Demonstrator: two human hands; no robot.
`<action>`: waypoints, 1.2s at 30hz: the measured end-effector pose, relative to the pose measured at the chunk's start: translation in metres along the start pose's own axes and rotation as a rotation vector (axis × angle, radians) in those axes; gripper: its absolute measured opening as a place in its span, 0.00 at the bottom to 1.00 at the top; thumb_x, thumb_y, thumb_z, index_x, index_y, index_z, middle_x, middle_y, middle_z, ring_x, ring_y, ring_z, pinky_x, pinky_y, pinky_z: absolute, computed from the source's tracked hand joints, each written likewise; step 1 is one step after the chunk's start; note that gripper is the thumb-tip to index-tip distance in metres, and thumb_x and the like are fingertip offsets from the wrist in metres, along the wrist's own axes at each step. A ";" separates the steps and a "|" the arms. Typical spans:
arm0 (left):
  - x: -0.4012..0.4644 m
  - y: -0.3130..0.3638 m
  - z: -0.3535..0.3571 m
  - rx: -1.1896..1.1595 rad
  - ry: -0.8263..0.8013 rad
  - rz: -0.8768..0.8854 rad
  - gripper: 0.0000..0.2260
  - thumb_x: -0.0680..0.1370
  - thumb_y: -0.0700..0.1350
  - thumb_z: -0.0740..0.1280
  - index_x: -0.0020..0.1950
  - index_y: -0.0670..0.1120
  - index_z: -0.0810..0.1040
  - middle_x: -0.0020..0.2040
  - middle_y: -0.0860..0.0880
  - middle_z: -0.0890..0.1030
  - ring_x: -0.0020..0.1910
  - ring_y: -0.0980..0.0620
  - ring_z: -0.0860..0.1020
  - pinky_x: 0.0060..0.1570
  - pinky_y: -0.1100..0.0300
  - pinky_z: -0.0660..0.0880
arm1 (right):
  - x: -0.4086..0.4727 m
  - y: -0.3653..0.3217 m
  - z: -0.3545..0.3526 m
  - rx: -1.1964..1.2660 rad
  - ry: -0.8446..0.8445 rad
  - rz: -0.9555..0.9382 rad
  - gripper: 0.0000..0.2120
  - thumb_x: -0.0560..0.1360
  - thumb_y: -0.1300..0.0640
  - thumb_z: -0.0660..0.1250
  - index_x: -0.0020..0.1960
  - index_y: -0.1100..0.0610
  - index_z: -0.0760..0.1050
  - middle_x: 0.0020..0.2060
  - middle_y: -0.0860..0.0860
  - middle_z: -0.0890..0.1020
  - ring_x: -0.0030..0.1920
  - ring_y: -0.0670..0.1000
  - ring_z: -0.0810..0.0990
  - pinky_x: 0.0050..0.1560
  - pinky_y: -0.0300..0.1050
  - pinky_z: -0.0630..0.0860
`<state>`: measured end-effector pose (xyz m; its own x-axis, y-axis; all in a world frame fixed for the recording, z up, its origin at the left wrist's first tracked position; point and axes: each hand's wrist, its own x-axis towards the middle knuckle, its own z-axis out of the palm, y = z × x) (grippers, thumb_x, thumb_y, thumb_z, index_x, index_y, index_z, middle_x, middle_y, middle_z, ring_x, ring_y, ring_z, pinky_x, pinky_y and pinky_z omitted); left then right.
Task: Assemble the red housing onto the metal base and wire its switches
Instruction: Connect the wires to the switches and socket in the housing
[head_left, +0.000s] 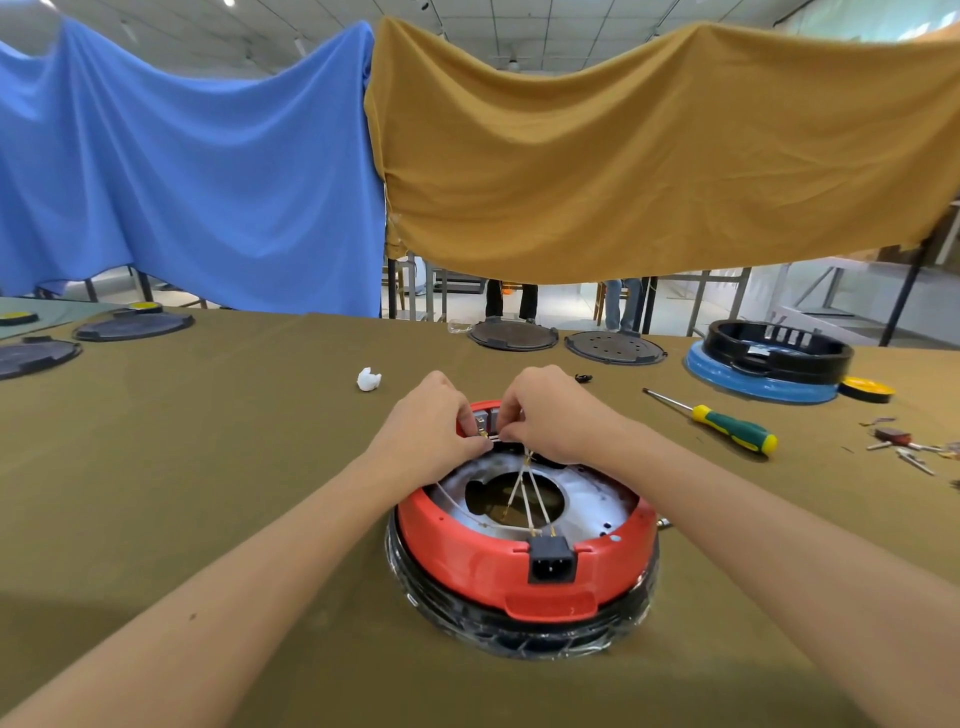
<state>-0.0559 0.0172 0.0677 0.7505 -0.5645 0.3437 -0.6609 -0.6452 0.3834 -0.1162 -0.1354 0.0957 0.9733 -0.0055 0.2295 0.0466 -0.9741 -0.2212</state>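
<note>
While wiring proceeds: red housing (519, 566) seated on metal base (587, 506), mid-tabletop (234, 467).
Left hand (423, 431) and right hand (545, 415) each pinch wire ends (524, 483) at far-side switches (483, 418); connections apparently unfinished.

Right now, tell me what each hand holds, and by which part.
Both the left hand and right hand pinch the thin white wires at their far ends, by the round red plastic housing's far rim.
</note>
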 end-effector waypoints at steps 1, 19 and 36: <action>0.000 0.000 0.000 0.007 0.000 0.000 0.09 0.74 0.52 0.75 0.44 0.46 0.82 0.56 0.51 0.72 0.48 0.51 0.77 0.49 0.57 0.74 | 0.000 -0.001 0.001 -0.001 0.001 0.005 0.04 0.75 0.59 0.71 0.46 0.57 0.85 0.43 0.53 0.86 0.44 0.53 0.82 0.49 0.49 0.81; 0.003 -0.005 0.004 0.012 -0.007 0.012 0.07 0.75 0.46 0.73 0.48 0.48 0.76 0.53 0.51 0.69 0.46 0.50 0.74 0.46 0.60 0.69 | 0.004 -0.005 0.005 0.005 0.024 0.075 0.05 0.75 0.61 0.70 0.46 0.58 0.85 0.43 0.55 0.85 0.44 0.55 0.82 0.45 0.45 0.79; 0.010 0.004 -0.003 0.211 -0.024 0.095 0.16 0.75 0.48 0.72 0.56 0.46 0.70 0.54 0.46 0.71 0.48 0.42 0.77 0.47 0.51 0.74 | 0.008 -0.014 0.005 -0.014 0.022 0.137 0.05 0.75 0.62 0.69 0.49 0.61 0.83 0.42 0.56 0.84 0.41 0.55 0.82 0.42 0.46 0.80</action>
<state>-0.0509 0.0100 0.0753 0.6867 -0.6382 0.3479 -0.7145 -0.6807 0.1617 -0.1082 -0.1208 0.0954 0.9651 -0.1431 0.2191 -0.0892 -0.9670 -0.2387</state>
